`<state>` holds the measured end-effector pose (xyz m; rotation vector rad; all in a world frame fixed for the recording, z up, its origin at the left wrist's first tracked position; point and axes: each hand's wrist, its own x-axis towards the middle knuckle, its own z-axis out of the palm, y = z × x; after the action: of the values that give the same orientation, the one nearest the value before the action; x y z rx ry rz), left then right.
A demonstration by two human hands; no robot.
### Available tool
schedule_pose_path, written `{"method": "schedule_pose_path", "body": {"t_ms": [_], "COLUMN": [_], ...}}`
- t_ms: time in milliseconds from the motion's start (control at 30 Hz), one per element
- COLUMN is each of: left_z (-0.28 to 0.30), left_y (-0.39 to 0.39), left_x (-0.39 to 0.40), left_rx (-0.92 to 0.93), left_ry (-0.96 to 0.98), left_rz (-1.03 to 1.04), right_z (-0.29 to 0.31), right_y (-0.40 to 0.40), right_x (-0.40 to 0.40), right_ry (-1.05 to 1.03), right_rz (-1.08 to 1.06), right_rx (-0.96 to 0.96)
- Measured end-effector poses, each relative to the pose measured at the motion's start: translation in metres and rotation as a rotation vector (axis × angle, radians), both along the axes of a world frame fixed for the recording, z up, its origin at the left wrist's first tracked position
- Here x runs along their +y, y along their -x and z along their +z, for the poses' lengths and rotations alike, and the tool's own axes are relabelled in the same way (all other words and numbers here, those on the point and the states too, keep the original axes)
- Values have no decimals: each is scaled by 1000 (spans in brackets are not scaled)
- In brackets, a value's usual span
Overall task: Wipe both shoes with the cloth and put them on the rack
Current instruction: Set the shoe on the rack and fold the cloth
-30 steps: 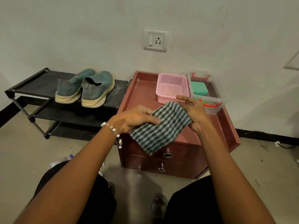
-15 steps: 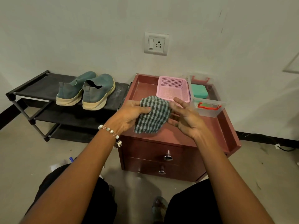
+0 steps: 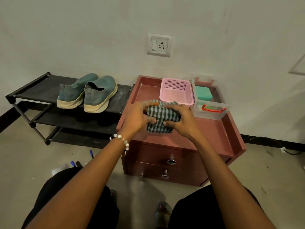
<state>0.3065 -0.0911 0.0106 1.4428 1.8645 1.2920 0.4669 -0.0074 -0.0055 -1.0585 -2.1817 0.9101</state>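
The cloth, with green and white checks, is bunched up small and is held above the red-brown worktop. It is gripped from both sides. The left hand is curled around its left edge, with fingers over the top and a thumb pressed on the front. The right hand is curled around its right edge in the same way. A bracelet of pale beads is worn on the left wrist.

Just behind the cloth, a pink basket is seen on the worktop. Beside the basket, on the right, a clear box with red handles is placed, and a green thing is kept inside it. Two drawers with shiny knobs are seen in the front of the worktop.

The two blue-green shoes with cream soles are set side by side on the top shelf of the black rack, with their heels toward the camera. The rack is stood just left of the worktop, against the wall. A white wall socket is fixed above. A few pens with blue caps are left on the floor near the knees.
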Motion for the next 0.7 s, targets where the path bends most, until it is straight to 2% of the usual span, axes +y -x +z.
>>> {"method": "schedule_pose_path", "body": {"t_ms": [100,133,167,200,233,300,367,400,467,567,700], "left_z": [-5,-6,-7,-7,-5,0,0,-1,-3,-12,7], "left_y": [-6,-6,-5,-4,-2,-1,-2,-4,-9,-9,-3], "left_x": [-2,-2,-1,1,2,3,5,5,3,9,35], "left_rx": [461,558,571,492,324,-128,-423,-512,-599,-562,-910], "left_ry": [-31,-21,0,30,56,110,113,101,89,141,224], "left_rz": [147,181,190,162,100,-50,-44,0,105,199,27], "right_z": [-1,-1,1,4,8,15,16,14,10,5,18], "right_y": [2,1,-1,-4,-6,-10,-11,-11,-8,0,5], "right_x": [-2,-1,-1,-1,-1,-4,-5,-5,-11,-15,16], "right_ry": [-163,-170,-128,-25,117,375,636,769,959,1033,876], "right_rz": [-85,-100,-92,-71,-48,-31,-26,-29,-29,-82,-228], "right_rx": [-142,-151,-114,-19,115,412,669,733,671,602,785]}}
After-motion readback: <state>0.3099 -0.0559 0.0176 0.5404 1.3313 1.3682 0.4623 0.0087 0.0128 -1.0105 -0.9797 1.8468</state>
